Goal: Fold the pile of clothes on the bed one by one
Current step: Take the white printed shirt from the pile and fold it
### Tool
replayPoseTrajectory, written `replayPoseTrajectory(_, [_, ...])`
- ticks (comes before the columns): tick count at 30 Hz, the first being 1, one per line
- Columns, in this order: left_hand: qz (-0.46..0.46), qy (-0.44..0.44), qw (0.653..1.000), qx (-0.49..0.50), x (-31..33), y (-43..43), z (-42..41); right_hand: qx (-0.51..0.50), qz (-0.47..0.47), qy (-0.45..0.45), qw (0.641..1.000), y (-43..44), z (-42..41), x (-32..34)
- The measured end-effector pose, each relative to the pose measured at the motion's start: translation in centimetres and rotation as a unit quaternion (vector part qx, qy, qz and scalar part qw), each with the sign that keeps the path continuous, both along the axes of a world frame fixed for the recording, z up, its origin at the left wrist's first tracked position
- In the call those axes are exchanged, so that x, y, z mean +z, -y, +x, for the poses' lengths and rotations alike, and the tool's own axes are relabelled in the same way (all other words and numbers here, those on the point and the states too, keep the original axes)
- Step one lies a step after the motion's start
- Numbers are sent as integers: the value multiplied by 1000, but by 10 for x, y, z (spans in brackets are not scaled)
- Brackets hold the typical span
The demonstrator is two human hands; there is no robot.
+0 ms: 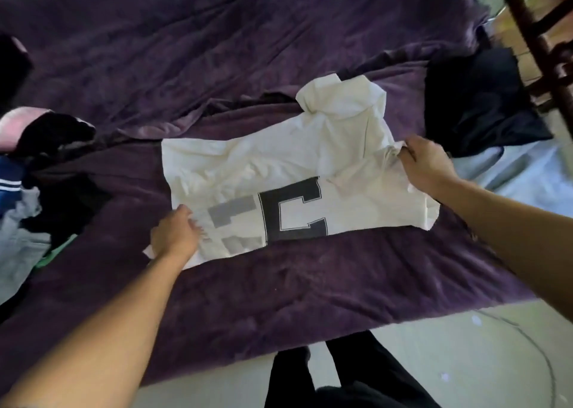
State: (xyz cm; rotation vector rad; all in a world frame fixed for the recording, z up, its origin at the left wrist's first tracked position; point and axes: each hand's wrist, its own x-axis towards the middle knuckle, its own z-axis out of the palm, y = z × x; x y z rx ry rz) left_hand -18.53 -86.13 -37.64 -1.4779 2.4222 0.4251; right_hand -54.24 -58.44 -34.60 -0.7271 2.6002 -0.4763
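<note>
The shirt [288, 175] lies lengthwise between both hands — hem pinched by the left hand [175, 237], collar end gripped by the right hand [426, 165].

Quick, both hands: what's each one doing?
Left hand: fingers pinching the white shirt at its near-left edge.
Right hand: closed on the shirt's right edge.

White T-shirt [279, 171] with large black block letter print, partly folded, lies flat across purple bed [217, 50] near front edge; far sleeve bunched. Unfolded pile of clothes [28, 175] heaped at left edge. Dark garment [471, 97] lies at right.
</note>
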Motion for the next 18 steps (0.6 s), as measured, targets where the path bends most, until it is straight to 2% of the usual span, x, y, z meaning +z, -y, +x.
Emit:
replayPoseTrajectory(6, [-98,-57,991,69,-5,81,-83,-7,8,-35,999,97,-82,-25])
replayPoseTrajectory(10, [-151,-66,977,137,-22,91,-108,-41,14,-69,997,119,-109,-47])
replayPoseTrajectory(12, [-125,-43,985,113,-33,70,-114,-1,5,-117,993,110,-102,-52])
replayPoseTrajectory(14, [-55,-41,994,79,-43,41,-124,67,-32,-129,989,100,-86,-61])
replayPoseTrajectory(15, [-17,-47,997,67,-47,27,-132,99,-36,-99,990,97,-76,-65])
replayPoseTrajectory(18, [54,-90,994,14,-59,-5,-164,203,34,46,978,103,-60,-84])
